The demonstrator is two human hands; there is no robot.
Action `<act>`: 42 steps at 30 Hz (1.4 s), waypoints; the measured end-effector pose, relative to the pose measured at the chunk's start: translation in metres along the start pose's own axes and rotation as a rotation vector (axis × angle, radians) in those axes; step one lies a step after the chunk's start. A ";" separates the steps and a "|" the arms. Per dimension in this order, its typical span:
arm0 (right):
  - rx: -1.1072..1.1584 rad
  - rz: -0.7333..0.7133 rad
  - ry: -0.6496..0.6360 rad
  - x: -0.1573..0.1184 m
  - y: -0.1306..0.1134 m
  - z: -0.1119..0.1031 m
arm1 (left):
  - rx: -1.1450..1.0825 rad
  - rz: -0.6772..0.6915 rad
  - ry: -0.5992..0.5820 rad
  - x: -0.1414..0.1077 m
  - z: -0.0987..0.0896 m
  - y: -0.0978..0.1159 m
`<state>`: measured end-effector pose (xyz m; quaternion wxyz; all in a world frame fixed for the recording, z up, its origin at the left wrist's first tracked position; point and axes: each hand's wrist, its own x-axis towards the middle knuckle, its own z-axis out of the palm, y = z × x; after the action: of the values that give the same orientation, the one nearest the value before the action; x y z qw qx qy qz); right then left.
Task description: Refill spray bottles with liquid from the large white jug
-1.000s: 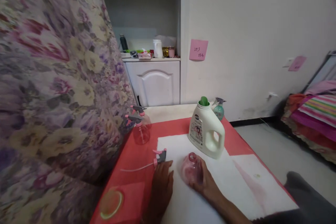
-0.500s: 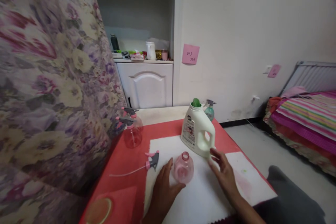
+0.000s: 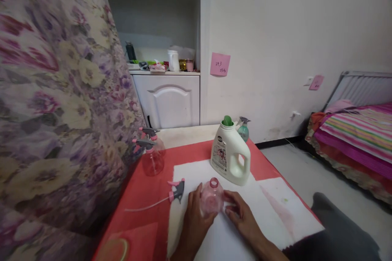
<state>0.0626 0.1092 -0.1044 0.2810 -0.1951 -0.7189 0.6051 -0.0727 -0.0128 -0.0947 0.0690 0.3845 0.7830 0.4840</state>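
Observation:
A pink see-through bottle (image 3: 212, 200), without its spray head, stands upright on a white sheet (image 3: 220, 238). My left hand (image 3: 196, 218) is closed around its left side, with the thumb across the front. On the right, my right hand (image 3: 241, 216) has its bent fingers apart, their tips at the bottle's side; whether they press on it I cannot tell. The loose grey and pink spray head (image 3: 177, 191) lies left of my left hand, its thin tube pointing left. Behind the bottle is a pale green detergent jug (image 3: 230, 155) with something green in its mouth.
Two pink spray bottles (image 3: 153, 163) stand at the table's left edge. A teal spray bottle (image 3: 243, 131) is behind the jug. A round object (image 3: 114, 248) lies at the front left. Floral curtain (image 3: 61, 110) hangs at left; a bed (image 3: 358, 138) is at right.
My right hand has moved left, from beside the detergent jug to the right side of the pink bottle. My left hand stays at the bottle. The view has shifted slightly.

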 end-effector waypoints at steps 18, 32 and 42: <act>-0.038 -0.054 0.421 0.025 -0.020 -0.075 | 0.007 -0.150 0.097 0.001 0.010 0.003; -0.015 -0.075 0.197 0.118 -0.038 -0.093 | 0.072 -0.014 0.105 -0.003 0.018 -0.011; -0.098 -0.084 0.198 0.135 -0.054 -0.076 | -0.026 -0.127 0.078 -0.005 0.017 -0.011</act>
<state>0.0109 0.2406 -0.0206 0.3658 -0.2368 -0.7241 0.5346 -0.0665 -0.0069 -0.1137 0.0742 0.3141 0.8014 0.5035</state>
